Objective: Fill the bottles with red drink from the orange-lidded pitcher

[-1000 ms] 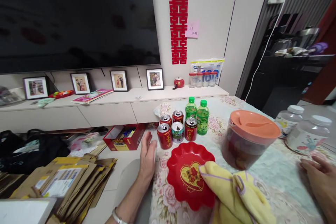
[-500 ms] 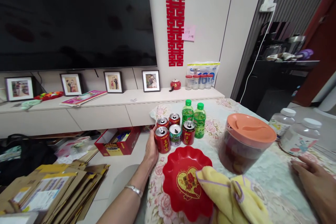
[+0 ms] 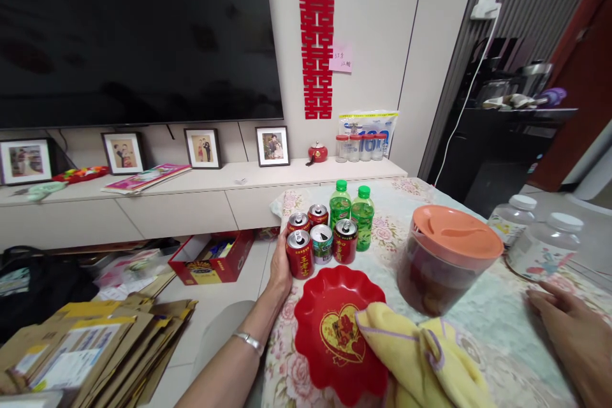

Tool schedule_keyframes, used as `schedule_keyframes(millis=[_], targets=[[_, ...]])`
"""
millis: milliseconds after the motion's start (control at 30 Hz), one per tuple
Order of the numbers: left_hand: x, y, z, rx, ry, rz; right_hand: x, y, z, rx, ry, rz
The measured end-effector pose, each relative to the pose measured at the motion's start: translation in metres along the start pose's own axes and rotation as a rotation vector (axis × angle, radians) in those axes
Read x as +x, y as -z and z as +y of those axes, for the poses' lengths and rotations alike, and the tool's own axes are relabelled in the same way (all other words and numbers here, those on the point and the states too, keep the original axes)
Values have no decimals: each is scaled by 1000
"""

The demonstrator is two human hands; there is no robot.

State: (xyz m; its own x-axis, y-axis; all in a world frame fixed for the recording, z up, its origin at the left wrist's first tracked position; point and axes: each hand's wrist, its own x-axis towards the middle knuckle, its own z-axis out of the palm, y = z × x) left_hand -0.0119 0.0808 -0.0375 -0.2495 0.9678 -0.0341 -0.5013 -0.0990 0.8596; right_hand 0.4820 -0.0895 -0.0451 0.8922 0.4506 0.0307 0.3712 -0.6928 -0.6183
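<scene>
My left hand (image 3: 281,264) lies with its fingers stretched along the left side of a group of drink cans. It touches the front red can (image 3: 300,258); its fingertips are partly hidden behind the cans. Beside that can stand a teal-and-white can (image 3: 322,245) and a dark red can (image 3: 345,243), with two more red cans behind. Two green-capped drink bottles (image 3: 363,220) are just behind the group. My right hand (image 3: 568,319) rests at the table's right side, fingers extended and holding nothing, near a clear white-lidded jar (image 3: 545,247).
A red scalloped plate (image 3: 342,287) and a yellow cloth (image 3: 425,363) lie in front on the flowered tablecloth (image 3: 396,197). An orange-lidded pitcher (image 3: 444,261) of dark liquid stands to their right. Flattened cardboard (image 3: 105,338) and a red box (image 3: 210,261) are on the floor at left.
My left hand has moved slightly right, and the front red can has shifted right with it, closer to the teal and dark red cans. My right hand stays in place.
</scene>
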Motion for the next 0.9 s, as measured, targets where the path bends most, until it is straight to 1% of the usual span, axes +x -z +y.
schedule_keyframes(millis=[333, 633, 767, 900], targets=[[7, 7, -14, 51, -33, -1, 0, 1, -4, 6, -24, 9], [-4, -5, -11, 45, -71, -27, -4, 3, -2, 90, 17, 46], [-4, -5, -14, 58, -97, -39, -5, 3, -2, 118, 32, 69], [-3, -3, -17, 66, -86, -66, -3, 3, -2, 134, 27, 82]])
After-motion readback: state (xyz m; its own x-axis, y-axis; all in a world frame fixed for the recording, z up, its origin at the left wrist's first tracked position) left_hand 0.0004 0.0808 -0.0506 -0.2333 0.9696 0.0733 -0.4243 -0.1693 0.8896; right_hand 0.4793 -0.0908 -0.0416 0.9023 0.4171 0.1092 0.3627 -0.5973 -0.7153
